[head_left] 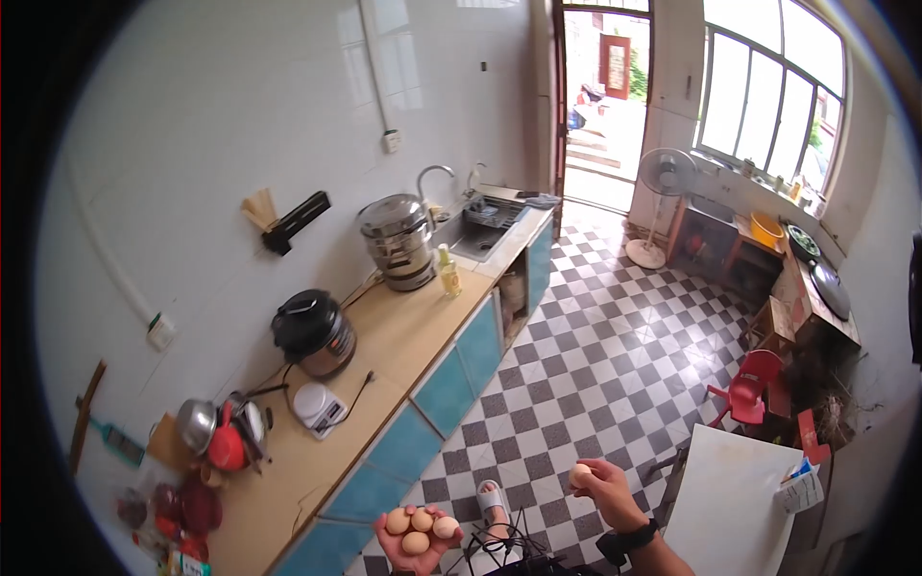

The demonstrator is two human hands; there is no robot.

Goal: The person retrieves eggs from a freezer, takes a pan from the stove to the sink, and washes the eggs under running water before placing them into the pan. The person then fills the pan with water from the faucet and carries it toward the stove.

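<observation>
Several brown eggs (415,542) rest in my left hand (392,550), which is palm up with its fingers curled around them, at the bottom centre beside the blue cabinets. To the right, over the checkered floor, my right hand (609,488) pinches a single egg (579,475) between thumb and fingers. A dark band is on my right wrist. The two hands are well apart.
Along the left, a wooden counter (403,331) holds a white scale (319,409), a black cooker (313,331), a steel pot (399,240) and a bottle (449,274). A white table (730,499) and a red chair (746,386) stand right. The doorway is ahead.
</observation>
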